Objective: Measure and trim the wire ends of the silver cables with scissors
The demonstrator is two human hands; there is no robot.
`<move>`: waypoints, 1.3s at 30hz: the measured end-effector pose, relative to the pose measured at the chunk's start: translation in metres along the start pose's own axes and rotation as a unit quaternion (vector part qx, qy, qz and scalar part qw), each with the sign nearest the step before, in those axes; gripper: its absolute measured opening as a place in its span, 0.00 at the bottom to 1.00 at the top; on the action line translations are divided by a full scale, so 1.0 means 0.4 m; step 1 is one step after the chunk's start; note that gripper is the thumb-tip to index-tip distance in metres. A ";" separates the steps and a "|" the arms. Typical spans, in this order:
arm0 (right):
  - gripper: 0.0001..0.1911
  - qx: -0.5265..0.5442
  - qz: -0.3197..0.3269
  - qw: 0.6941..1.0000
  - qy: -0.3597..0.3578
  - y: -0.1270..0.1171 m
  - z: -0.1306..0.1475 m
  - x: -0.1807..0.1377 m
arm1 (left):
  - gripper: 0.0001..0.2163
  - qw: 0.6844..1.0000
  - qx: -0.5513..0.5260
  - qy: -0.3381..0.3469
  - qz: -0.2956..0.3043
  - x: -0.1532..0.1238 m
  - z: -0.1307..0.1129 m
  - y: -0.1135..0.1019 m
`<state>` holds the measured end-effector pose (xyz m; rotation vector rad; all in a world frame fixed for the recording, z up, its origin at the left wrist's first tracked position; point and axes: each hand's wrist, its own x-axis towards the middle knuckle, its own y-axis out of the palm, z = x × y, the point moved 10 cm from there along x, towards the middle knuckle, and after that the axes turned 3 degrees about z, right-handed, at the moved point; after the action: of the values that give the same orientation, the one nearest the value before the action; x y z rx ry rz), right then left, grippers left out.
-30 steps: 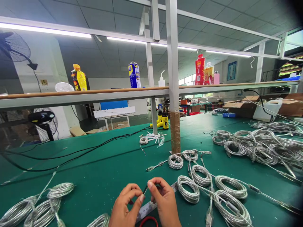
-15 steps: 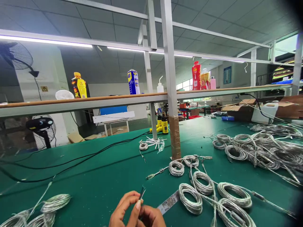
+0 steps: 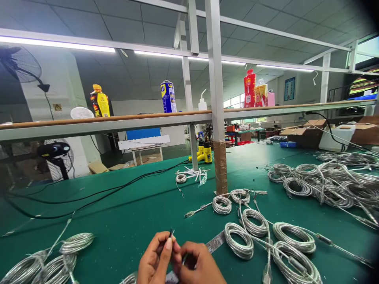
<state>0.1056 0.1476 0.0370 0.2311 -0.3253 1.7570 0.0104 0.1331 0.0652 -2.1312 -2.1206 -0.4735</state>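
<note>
Thin black and pale wires [image 3: 171,233] stick up from between the thumb and forefinger of my left hand [image 3: 156,256], which is closed in a pinch on them. Right beside it, my right hand [image 3: 199,262] is closed with curled fingers. A pale sliver shows in its grip, but I cannot make out what it is. Below the hands a metal ruler [image 3: 216,241] lies partly covered. Coiled clear-jacketed USB cables [image 3: 239,241] lie to the right of my hands, and another coil [image 3: 128,279] peeks out at the lower left of them.
A big heap of coiled cables [image 3: 328,181] covers the right of the green table [image 3: 124,221]; more coils [image 3: 56,264] lie at left. Black cords [image 3: 118,191] run to yellow heat guns [image 3: 207,152]. A taped post [image 3: 220,169] supports the shelf [image 3: 142,120] with bottles and a spray can.
My right hand has come out from behind the left and shifted right and up. The wires stand less far out of my left fingers and no longer fan apart. The view has tilted slightly.
</note>
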 end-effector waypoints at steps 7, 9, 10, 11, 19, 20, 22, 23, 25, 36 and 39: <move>0.12 0.071 -0.036 0.996 -0.040 -0.069 0.078 -0.005 | 0.18 0.994 0.013 -0.091 0.061 -0.013 0.026 0.039; 0.11 0.091 -0.040 0.994 -0.049 -0.069 0.090 -0.006 | 0.18 0.993 0.034 -0.090 0.073 -0.016 0.021 0.048; 0.11 0.101 -0.044 0.993 -0.047 -0.070 0.092 -0.006 | 0.19 0.992 0.042 -0.087 0.076 -0.016 0.018 0.050; 0.10 0.111 -0.050 0.992 -0.041 -0.072 0.091 -0.006 | 0.19 0.992 0.048 -0.083 0.077 -0.017 0.015 0.050; 0.11 0.173 -0.055 0.983 -0.005 -0.068 0.053 -0.002 | 0.15 0.994 0.055 -0.052 0.075 -0.018 0.000 0.049; 0.11 0.177 -0.054 0.983 -0.003 -0.066 0.047 -0.001 | 0.14 0.995 0.051 -0.046 0.074 -0.017 0.000 0.050; 0.12 0.178 -0.053 0.983 0.008 -0.064 0.037 -0.001 | 0.14 0.995 0.050 -0.032 0.075 -0.013 0.000 0.050; 0.13 0.169 -0.056 0.984 0.010 -0.065 0.037 -0.004 | 0.13 0.995 0.054 -0.024 0.076 -0.010 0.001 0.050; 0.12 0.107 -0.074 0.991 -0.009 -0.077 0.060 -0.013 | 0.13 0.995 0.066 -0.009 0.079 -0.007 0.003 0.048; 0.12 0.129 -0.035 0.991 -0.009 -0.057 0.063 -0.009 | 0.12 0.991 0.109 0.007 0.083 -0.007 -0.014 0.040; 0.12 0.095 -0.053 0.994 -0.011 -0.067 0.069 -0.009 | 0.13 0.989 0.123 -0.004 0.081 -0.006 -0.007 0.036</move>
<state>0.1321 0.1399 0.0641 0.3977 -0.1596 1.6820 0.0241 0.1297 0.0691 -2.1410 -1.8771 -0.1760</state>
